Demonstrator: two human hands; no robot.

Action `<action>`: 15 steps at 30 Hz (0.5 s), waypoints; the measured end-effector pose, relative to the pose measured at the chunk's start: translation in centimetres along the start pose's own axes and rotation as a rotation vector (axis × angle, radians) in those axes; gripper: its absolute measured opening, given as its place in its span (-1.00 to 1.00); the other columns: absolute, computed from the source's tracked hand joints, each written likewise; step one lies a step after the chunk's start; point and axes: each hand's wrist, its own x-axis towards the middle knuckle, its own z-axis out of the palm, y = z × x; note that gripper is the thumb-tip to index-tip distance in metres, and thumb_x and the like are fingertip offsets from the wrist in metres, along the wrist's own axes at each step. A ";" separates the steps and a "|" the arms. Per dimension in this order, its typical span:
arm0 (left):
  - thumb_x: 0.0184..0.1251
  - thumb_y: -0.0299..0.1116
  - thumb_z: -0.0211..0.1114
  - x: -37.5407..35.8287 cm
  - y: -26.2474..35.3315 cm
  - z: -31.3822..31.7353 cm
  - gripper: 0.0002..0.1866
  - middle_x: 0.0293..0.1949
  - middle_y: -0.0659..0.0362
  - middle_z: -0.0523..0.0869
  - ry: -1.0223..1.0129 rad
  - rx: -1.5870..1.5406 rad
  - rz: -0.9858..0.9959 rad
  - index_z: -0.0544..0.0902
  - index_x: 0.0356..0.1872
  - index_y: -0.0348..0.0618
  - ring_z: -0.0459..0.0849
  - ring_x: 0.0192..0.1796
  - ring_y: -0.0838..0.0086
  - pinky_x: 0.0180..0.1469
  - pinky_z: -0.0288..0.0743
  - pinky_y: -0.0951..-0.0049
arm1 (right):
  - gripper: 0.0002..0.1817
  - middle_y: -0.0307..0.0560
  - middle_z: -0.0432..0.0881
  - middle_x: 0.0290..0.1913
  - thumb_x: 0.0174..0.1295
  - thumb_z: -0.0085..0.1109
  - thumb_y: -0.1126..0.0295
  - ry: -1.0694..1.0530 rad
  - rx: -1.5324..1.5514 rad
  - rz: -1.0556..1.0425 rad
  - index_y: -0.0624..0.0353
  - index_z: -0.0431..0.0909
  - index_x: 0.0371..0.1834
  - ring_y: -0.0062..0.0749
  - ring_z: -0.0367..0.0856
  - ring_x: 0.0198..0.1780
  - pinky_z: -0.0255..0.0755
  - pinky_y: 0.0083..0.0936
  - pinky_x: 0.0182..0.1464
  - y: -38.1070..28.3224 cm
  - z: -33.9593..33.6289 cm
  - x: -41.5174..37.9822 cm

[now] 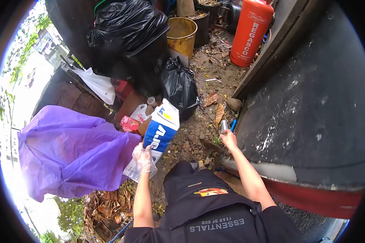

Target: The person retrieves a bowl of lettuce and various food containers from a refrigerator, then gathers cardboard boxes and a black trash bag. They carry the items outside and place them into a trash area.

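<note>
My left hand point(142, 157), in a clear plastic glove, grips the lower left edge of a flattened blue and white carton point(161, 131). The carton tilts up beside a purple plastic sheet or bag point(77, 152). My right hand point(228, 139), bare, has its fingers closed on a small grey-white cylindrical object point(224, 126), too small to name for certain. Just beyond that hand, a blue stick-like item point(233, 124) lies near the dark panel. Behind the carton are a red and white packet point(129, 124) and a white plastic bag point(139, 113).
A black garbage bag point(180, 87) stands on the muddy ground, near a yellow bucket point(182, 35). Farther back is a red gas cylinder point(251, 34). A large black bag point(125, 24) tops a dark bin. A dark panel point(312, 105) bounds the right side. A stone point(234, 104) lies by its edge.
</note>
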 end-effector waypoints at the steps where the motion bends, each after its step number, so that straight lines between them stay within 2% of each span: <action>1: -0.04 -0.26 0.36 0.7 -0.1 0.3 -0.70 -0.40 -0.06 0.64 -0.001 0.002 -0.005 0.61 -0.31 -0.23 0.61 -0.27 0.03 -0.16 0.43 0.14 | -0.49 -0.03 0.68 -0.22 0.05 0.24 0.20 0.021 0.006 0.010 0.12 0.47 0.09 -0.27 0.67 -0.31 0.51 -0.29 -0.18 -1.8 -0.3 0.7; 3: -0.04 -0.28 0.35 2.4 -0.5 0.6 -0.70 -0.38 -0.06 0.66 0.022 -0.001 -0.090 0.62 -0.27 -0.22 0.62 -0.26 0.05 -0.16 0.45 0.17 | -0.55 0.03 0.68 -0.21 0.06 0.23 0.21 0.053 0.011 -0.147 0.14 0.52 0.02 -0.21 0.67 -0.23 0.49 -0.28 -0.12 -4.5 -0.7 2.5; 6: -0.03 -0.28 0.36 5.5 -1.6 1.8 -0.69 -0.37 -0.07 0.67 0.046 0.054 -0.141 0.62 -0.27 -0.23 0.63 -0.25 0.06 -0.16 0.45 0.18 | -0.61 0.09 0.67 -0.20 0.08 0.19 0.22 -0.048 0.047 -0.143 0.14 0.57 -0.04 -0.06 0.64 -0.10 0.47 -0.25 -0.06 -8.7 -1.6 6.2; 7: -0.03 -0.28 0.36 6.0 -1.7 2.4 -0.69 -0.38 -0.07 0.66 0.065 0.089 -0.164 0.62 -0.27 -0.24 0.62 -0.26 0.04 -0.17 0.45 0.17 | -0.65 0.11 0.67 -0.21 0.11 0.14 0.23 0.040 0.029 -0.268 0.14 0.59 -0.07 -0.04 0.64 -0.10 0.46 -0.21 -0.06 -9.5 -2.0 7.2; 9: -0.01 -0.27 0.36 7.1 -1.4 2.3 -0.69 -0.40 -0.09 0.65 0.039 0.115 -0.175 0.60 -0.29 -0.27 0.61 -0.28 0.01 -0.19 0.43 0.14 | -0.68 0.13 0.66 -0.20 0.13 0.09 0.25 0.052 0.002 -0.243 0.12 0.61 -0.09 -0.03 0.63 -0.09 0.46 -0.18 -0.05 -10.4 -1.5 10.5; 11: 0.02 -0.25 0.35 9.0 -1.7 3.6 -0.69 -0.40 -0.11 0.64 0.038 0.002 -0.212 0.59 -0.31 -0.29 0.60 -0.27 -0.02 -0.19 0.41 0.12 | -0.70 0.14 0.65 -0.19 0.14 0.07 0.26 0.077 -0.075 -0.229 0.13 0.62 -0.12 -0.03 0.63 -0.07 0.45 -0.17 -0.04 -12.1 -2.7 13.1; 15: 0.03 -0.24 0.36 12.1 -4.0 7.3 -0.64 -0.38 -0.15 0.62 -0.021 0.115 -0.325 0.57 -0.23 -0.31 0.58 -0.26 -0.03 -0.20 0.41 0.10 | -0.63 -0.02 0.67 -0.10 0.16 0.08 0.24 0.001 -0.125 -0.263 0.05 0.53 0.04 -0.12 0.60 0.00 0.44 -0.25 0.02 -17.8 -2.4 18.9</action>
